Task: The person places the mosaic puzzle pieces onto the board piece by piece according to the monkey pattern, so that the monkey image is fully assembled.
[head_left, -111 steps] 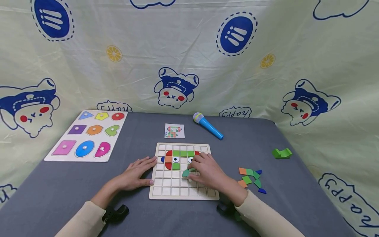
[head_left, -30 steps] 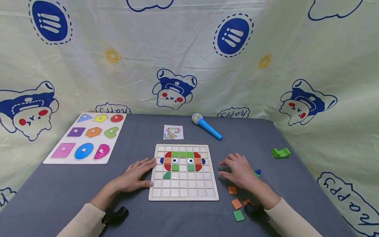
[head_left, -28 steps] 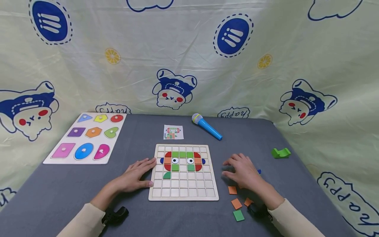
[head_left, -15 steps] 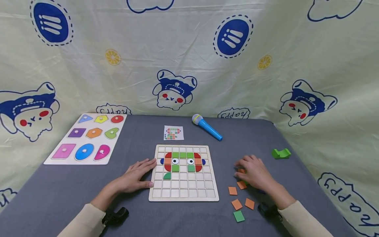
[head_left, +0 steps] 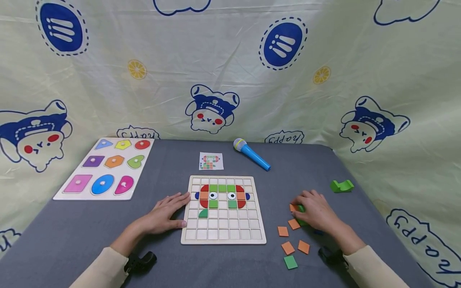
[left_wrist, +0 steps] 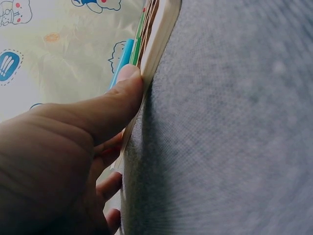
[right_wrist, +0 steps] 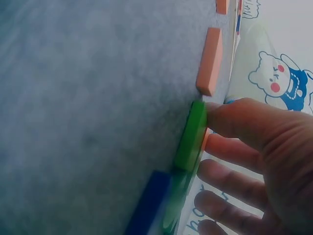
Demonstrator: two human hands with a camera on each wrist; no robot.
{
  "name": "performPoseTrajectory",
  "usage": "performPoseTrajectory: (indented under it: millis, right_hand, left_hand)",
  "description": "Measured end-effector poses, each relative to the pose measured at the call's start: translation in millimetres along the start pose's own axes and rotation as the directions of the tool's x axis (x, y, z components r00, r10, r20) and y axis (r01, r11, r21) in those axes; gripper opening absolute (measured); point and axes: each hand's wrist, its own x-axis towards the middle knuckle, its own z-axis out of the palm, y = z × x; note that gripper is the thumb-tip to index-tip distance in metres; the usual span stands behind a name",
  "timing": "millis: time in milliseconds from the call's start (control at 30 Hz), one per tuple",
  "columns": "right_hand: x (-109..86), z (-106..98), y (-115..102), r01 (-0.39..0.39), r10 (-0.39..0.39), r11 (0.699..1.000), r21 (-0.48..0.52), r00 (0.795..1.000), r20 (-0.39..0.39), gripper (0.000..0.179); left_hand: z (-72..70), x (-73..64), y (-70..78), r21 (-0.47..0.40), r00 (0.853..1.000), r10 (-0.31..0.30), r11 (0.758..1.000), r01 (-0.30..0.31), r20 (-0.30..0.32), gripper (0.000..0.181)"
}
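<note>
My left hand [head_left: 166,214] rests against the left edge of a wooden grid board [head_left: 223,235], its thumb pressed to the rim in the left wrist view. Red, green, orange and blue tiles plus two eye tiles form a face on the board. Below its left side sits a dark green quarter-round tile [head_left: 203,213]. Out to the right, my right hand [head_left: 317,212] reaches over a cluster of loose tiles, partly hiding them. In the right wrist view its thumb tip is right at a green tile [right_wrist: 192,137], fingers loosely bent, with a blue tile [right_wrist: 149,203] nearer the camera.
Orange tiles [head_left: 288,248] and a green square tile [head_left: 291,262] lie right of the board. Behind it are a pattern card [head_left: 211,161] and a blue toy microphone [head_left: 253,155]. A shape puzzle [head_left: 102,170] lies left; a green curved block [head_left: 342,186] lies far right.
The quarter-round green tile, earlier in my right hand over the board, now lies on it. My right hand has moved right to the loose tiles. My left hand stays at the board's edge.
</note>
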Motion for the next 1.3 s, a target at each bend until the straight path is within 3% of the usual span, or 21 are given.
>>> performPoseTrajectory:
  millis: [367, 567, 867, 1300]
  right_hand:
    - [0.7, -3, 4, 0.023, -0.023, 1.000, 0.009, 1.000, -0.011, 0.017]
    - [2.4, -8, -6, 0.055, -0.055, 0.998, 0.000, 0.997, -0.045, 0.020]
    - [11.8, -14, -51, 0.156, -0.156, 0.988, 0.001, 0.984, -0.091, 0.020]
    - [37.1, -3, -122, 0.345, -0.342, 0.939, 0.014, 0.935, -0.092, 0.023]
  left_hand:
    - [-2.0, 1.3, 0.3, 0.007, 1.000, 0.000, 1.000, 0.000, -0.002, 0.077]
    - [-2.4, 1.7, 1.4, 0.010, 1.000, -0.002, 1.000, 0.002, -0.003, 0.076]
    - [-0.6, 1.0, -0.1, 0.006, 1.000, -0.001, 1.000, 0.001, -0.004, 0.077]
    - [0.6, 0.4, 1.6, 0.007, 1.000, -0.013, 1.000, 0.013, -0.004, 0.078]
